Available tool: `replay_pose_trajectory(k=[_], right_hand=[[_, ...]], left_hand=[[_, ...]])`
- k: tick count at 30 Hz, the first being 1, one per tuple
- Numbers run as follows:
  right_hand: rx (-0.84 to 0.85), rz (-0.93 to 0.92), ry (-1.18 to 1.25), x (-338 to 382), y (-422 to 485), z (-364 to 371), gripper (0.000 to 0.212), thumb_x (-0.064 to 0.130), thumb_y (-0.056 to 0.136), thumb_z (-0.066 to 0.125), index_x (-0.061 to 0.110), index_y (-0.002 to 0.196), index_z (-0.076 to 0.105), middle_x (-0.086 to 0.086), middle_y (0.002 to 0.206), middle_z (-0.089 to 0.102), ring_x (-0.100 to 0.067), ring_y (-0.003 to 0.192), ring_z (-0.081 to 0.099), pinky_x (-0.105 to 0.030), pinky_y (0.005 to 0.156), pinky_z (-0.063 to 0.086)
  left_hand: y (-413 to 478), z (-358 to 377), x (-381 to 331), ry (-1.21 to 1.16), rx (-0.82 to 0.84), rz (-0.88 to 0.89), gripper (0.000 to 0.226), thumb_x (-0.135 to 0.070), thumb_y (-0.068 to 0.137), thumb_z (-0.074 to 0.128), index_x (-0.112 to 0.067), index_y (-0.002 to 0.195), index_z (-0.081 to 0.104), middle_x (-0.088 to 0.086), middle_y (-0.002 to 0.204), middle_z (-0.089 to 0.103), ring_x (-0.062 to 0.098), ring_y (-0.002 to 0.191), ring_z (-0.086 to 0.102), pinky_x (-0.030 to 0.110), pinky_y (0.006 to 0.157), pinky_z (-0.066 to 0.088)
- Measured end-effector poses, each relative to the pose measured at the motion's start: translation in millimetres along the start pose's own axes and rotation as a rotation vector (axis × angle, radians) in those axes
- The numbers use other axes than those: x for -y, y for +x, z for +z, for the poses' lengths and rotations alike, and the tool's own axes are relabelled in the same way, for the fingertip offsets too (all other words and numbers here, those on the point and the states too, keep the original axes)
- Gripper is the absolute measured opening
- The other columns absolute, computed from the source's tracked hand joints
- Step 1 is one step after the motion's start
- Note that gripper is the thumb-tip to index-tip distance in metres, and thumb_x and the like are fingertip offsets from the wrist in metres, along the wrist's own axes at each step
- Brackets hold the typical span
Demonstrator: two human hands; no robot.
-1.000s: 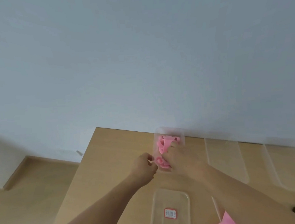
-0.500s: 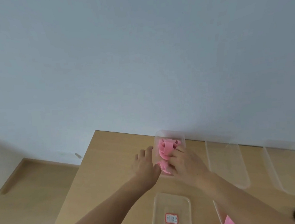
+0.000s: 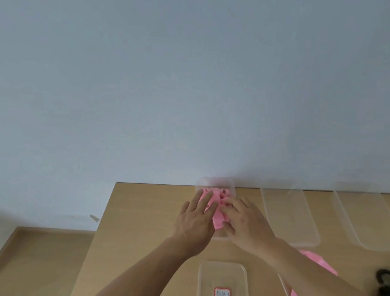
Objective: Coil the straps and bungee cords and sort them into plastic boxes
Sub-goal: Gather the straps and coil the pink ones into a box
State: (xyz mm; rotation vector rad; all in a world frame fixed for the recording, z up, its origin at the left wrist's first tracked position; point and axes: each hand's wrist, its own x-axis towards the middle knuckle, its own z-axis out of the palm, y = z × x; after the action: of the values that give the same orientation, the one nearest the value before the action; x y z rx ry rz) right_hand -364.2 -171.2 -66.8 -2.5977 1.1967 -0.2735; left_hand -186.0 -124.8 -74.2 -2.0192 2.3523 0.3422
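I see my left hand [image 3: 196, 220] flat, fingers straight, pressing the pink straps [image 3: 216, 217] in the far box [image 3: 215, 180]; my right hand [image 3: 244, 217] grips them.

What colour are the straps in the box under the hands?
Pink. The straps show best in the head view.

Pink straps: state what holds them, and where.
The right hand curls its fingers round the straps at their near end, in the box; the left hand presses flat on top.
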Motion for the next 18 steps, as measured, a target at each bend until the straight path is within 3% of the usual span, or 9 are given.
replay_pose_trajectory(k=[9,14,18], right_hand=[[-0.076,0.065,0.034,11,-8,-13,0.035,0.027,0.090,0.063,0.018,0.123,0.066,0.003,0.127,0.060,-0.024,0.117,0.053,-0.038,0.100,0.046],[-0.213,0.078,0.064,35,-37,-19,0.026,0.018,0.083,0.074,0.013,0.108,0.070,-0.002,0.112,0.065,-0.027,0.099,0.060,-0.040,0.085,0.054],[-0.131,0.147,0.111,65,-71,-10,0.030,0.023,0.088,0.066,0.017,0.117,0.068,0.001,0.113,0.063,-0.022,0.104,0.058,-0.034,0.089,0.051]], left_hand=[[-4,-13,-1,-0.007,0.051,0.008,0.056,-0.032,0.104,0.027,-0.025,0.158,0.012,-0.003,0.167,-0.008,0.019,0.152,-0.015,0.041,0.122,0.009],[-35,-22,-7,-0.144,-0.050,-0.034,0.056,-0.030,0.103,0.036,-0.025,0.156,0.019,-0.006,0.166,0.001,0.017,0.153,-0.006,0.035,0.121,0.011],[-78,-10,-7,-0.239,-0.032,-0.009,0.056,-0.029,0.102,0.039,-0.024,0.155,0.023,-0.006,0.165,0.009,0.014,0.153,-0.001,0.032,0.120,0.015]])
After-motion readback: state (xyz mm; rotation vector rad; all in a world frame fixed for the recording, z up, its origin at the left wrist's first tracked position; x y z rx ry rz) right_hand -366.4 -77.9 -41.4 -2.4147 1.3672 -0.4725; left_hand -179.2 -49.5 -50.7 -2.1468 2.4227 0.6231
